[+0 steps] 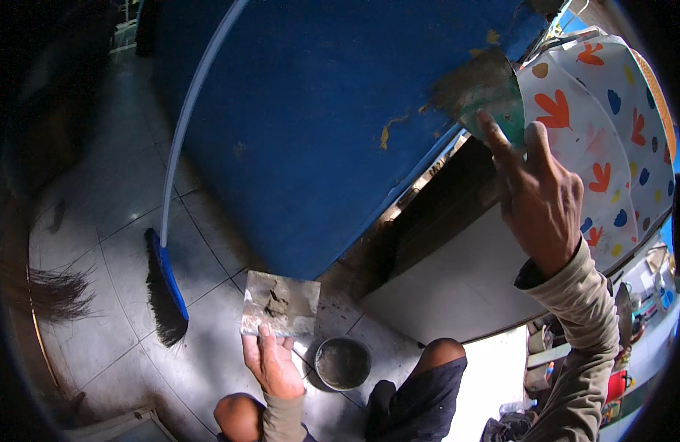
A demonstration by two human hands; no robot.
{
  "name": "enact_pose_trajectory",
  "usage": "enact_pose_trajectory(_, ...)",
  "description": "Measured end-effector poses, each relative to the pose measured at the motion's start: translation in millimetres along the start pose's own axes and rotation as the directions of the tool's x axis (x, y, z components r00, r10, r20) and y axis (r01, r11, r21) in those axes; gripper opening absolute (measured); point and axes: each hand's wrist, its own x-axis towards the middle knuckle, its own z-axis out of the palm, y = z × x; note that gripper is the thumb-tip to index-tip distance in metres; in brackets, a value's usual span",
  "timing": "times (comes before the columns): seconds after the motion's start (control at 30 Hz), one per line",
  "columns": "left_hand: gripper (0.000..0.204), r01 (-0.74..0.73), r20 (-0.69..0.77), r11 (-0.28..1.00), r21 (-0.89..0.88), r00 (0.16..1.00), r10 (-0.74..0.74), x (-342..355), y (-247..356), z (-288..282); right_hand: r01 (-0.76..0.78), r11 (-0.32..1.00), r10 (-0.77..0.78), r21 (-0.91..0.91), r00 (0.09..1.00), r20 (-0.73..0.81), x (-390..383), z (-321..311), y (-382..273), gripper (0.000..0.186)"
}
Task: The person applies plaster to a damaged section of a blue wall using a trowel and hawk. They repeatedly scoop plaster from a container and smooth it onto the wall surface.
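— Item one?
— Spreader [495,92], two o'clock: gripped by the right hand [542,199], one finger extended along its face; judged light, flexible, best held by the rear edge.
— Item two?
— Square plate [303,291], seven o'clock, grey paste [277,302] borne: near edge pinched by the left hand [277,370]; judged rigid, best kept level.

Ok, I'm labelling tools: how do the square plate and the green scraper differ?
The square plate is pale; the scraper is green and grey. The left hand holds the plate, bearing a grey lump; the right hand holds the scraper at the blue panel. Both look thin and smeared.
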Motion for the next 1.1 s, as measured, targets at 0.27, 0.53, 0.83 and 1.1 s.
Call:
enact_pose_trajectory(0.27, 0.048, 0.114, 0.117, 0.993, 0.033, 0.986, -0.117, 71.3, -27.9, -0.1, -0.038, 0.999, 0.042, -0.017, 0.918, 0.394, 0.9, -51.0, 2.8, 0.066)
enact_pose_trajectory(0.53, 0.048, 0.161, 0.097, 0.985, 0.057, 0.981, -0.166, 101.5, -45.8, -13.3, -0.115, 0.992, 0.088, 0.057, 0.932, 0.351, 31.9, -64.9, 5.8, 0.072)
enact_pose_trajectory(0.83, 0.045, 0.169, 0.052, 0.985, 0.024, 0.984, -0.170, 99.7, -38.1, -9.2, -0.102, 0.990, 0.129, -0.101, 0.943, 0.307, 20.7, -53.1, 17.9, 0.055)
enact_pose_trajectory(1.1, 0.042, 0.190, 0.084, 0.981, 0.027, 0.978, -0.191, 108.6, -47.4, -15.6, -0.271, 0.962, 0.239, 0.041, 0.904, 0.354, 15.3, -83.6, 3.0, 0.059)
